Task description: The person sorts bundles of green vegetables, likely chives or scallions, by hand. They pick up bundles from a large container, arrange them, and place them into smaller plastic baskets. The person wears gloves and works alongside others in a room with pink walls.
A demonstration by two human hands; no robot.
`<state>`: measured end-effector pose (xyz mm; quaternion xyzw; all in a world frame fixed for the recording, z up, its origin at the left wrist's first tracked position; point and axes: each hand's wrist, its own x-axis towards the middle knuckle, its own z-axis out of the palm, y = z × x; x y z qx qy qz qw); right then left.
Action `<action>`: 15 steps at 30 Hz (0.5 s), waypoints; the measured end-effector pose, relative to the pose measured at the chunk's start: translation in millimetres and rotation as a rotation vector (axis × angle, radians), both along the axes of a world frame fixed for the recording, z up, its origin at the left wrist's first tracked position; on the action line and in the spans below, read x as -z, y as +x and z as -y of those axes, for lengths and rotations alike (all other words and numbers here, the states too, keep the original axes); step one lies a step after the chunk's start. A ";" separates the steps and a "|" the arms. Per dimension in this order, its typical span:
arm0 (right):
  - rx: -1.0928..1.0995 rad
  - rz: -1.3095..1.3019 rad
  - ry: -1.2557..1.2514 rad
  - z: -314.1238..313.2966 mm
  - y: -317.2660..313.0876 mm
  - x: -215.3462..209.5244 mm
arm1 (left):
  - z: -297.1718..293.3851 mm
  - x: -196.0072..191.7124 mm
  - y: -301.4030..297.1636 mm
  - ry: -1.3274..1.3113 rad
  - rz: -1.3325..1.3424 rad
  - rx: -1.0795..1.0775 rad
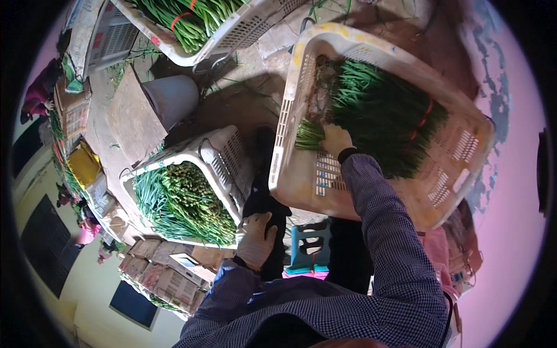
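My right hand (336, 141), in a pale glove, is closed on a bunch of green chives (310, 136) inside the large off-white plastic basket (376, 204). The cut ends stick out left of the fist. More chives (380, 119) lie beside it in a dark green heap, with a red band around part of them. My left hand (256, 240), gloved too, rests by my knee at the near corner of a smaller white basket (219, 152). Its thumb stands apart from the fingers and nothing shows in it. Green stalks with budded tips (184, 200) fill that basket.
Another white basket (229, 42) at the top holds red-banded green bundles. A grey bucket (174, 98) with a board (134, 119) against it stands left of centre. A teal stool (309, 246) is below me. Cardboard boxes (168, 278) are at lower left; a pink wall (510, 174) rises at right.
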<state>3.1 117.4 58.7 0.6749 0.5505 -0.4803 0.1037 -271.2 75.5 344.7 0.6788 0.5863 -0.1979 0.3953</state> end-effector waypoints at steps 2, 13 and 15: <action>-0.035 0.029 -0.076 -12.3 -18.9 23.9 | 0.6 -1.9 2.8 0.024 -0.026 0.043; 0.040 0.022 0.014 8.6 -17.0 46.2 | 0.0 -2.7 9.7 -0.005 -0.031 0.012; 0.109 -0.017 0.083 11.1 2.4 12.6 | -1.3 -3.5 11.3 -0.034 -0.062 0.012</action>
